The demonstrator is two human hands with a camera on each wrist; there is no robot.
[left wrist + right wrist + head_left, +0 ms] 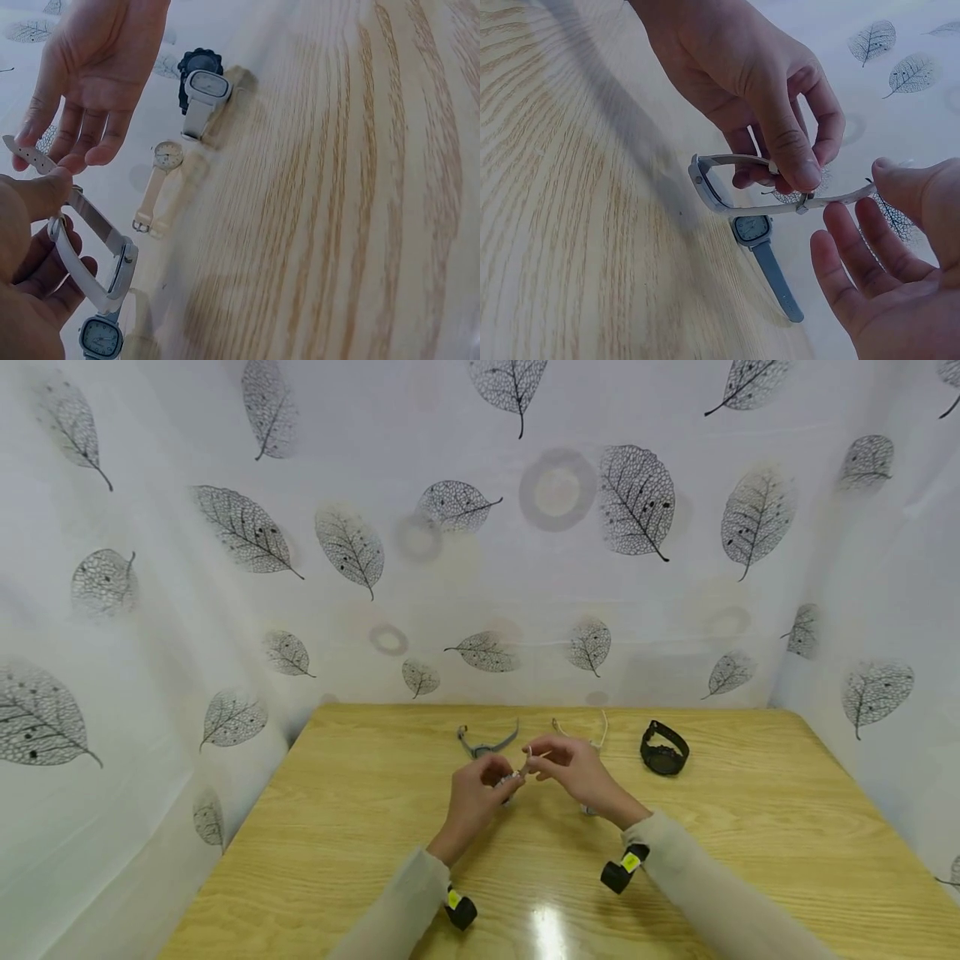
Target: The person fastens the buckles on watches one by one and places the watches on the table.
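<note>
Seen from the head: both hands raised just over the wooden table (360, 827), meeting at its middle. Left hand (476, 793) and right hand (573, 768) joined on a small pale watch (516, 774), hard to make out at this size. Behind them, a grey watch (486, 745) lying with its strap ends curled up, a white watch (592, 735) partly hidden by the right hand, and a black watch (663, 750) well apart to the right. Leaf-printed curtain (225, 568) closing in the table on three sides.

From the left wrist: left thumb and fingers (45, 262) curled round the pale watch's buckle end, case (120, 262) hanging below. Right fingers (82, 135) (nearly straight, slightly spread) pinching the punched strap tip (22, 154). Beyond, a cream round-faced watch (161, 176), the white one (204, 94) and the black one (196, 64) in a row.

From the right wrist: left thumb (784, 142) pressed on the strap at the buckle (804, 201), the strap tip between the right thumb (907, 187) and the loosely open right fingers. Grey watch (761, 247) flat on the table directly beneath.
</note>
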